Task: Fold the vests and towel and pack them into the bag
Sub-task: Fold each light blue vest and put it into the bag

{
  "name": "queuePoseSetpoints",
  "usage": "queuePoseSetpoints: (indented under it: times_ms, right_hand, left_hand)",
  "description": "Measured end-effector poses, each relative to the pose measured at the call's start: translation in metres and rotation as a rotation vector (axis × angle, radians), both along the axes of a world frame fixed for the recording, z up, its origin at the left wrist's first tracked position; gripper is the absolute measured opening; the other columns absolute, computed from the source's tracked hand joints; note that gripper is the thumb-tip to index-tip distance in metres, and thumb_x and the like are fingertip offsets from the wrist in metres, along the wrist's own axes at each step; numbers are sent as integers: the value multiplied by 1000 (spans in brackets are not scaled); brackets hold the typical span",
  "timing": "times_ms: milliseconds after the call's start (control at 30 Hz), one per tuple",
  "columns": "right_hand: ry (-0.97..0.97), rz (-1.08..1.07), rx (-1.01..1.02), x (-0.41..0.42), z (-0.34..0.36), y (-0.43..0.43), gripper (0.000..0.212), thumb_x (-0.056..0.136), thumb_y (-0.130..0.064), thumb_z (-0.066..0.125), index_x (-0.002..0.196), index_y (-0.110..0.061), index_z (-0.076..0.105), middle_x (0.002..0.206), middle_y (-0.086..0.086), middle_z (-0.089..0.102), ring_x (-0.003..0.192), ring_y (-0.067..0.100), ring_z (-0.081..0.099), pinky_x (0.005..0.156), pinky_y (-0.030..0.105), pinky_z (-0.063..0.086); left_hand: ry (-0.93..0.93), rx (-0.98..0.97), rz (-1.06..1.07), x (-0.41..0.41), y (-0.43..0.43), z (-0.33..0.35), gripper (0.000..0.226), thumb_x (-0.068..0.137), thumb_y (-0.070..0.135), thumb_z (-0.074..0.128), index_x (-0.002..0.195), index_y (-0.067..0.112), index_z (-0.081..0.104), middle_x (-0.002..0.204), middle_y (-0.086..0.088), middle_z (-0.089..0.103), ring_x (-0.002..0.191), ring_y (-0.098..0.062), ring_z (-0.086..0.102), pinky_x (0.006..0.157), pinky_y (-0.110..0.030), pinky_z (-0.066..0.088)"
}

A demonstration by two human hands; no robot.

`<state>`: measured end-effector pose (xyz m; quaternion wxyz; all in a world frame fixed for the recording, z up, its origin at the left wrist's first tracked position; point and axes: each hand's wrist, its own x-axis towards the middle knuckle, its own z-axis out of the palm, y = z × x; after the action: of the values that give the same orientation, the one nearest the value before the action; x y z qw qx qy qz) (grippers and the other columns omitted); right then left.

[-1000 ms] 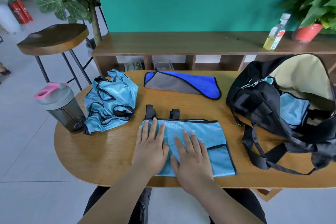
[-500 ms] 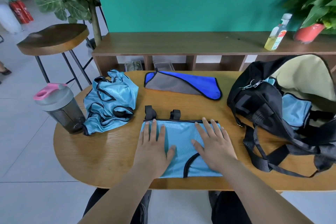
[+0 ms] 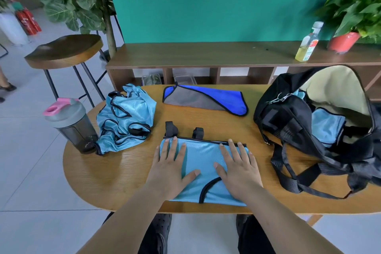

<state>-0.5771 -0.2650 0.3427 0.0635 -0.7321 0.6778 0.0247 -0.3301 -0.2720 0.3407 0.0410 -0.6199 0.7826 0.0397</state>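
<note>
Around the folded vest point(image 3: 204, 163) on the oval wooden counter point(image 3: 123, 175), a smoky shaker bottle point(image 3: 70, 123) with a pink-tabbed lid stands at 9 o'clock, touching a crumpled heap of vests point(image 3: 125, 117) at 10 o'clock. A blue and grey towel point(image 3: 206, 99), folded to a wedge, lies at 12 o'clock. A black bag point(image 3: 288, 121) gapes at 3 o'clock, straps trailing on the wood, a packed vest point(image 3: 327, 128) inside against cream lining. The folded vest is shiny sky-blue mesh edged in black, a neat rectangle near the front edge. The left hand point(image 3: 171, 169) and right hand point(image 3: 237, 169) press it flat, fingers straight and spread, gripping nothing.
</note>
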Motion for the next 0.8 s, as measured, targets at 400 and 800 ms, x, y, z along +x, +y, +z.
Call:
queuePoseSetpoints:
  times_ms: [400,800]
  right_hand:
    - [-170,-23,-48,-58,22,-14,53,108,-39,49,160,-36,37,151,-5,44,140,23,36,112,45,44]
    - [-395,-156,258,-70,57,-20,41,87,-37,78,123,-21,69,122,-3,65,105,14,62,81,27,51]
  left_hand:
    - [136,28,-263,-50,70,24,104,88,92,1,169,27,-1,173,3,-15,161,-18,-17,131,-44,-5]
    - [27,-114,-330,-68,109,-20,95,90,69,48,162,7,33,169,-14,32,155,-34,33,119,-57,39]
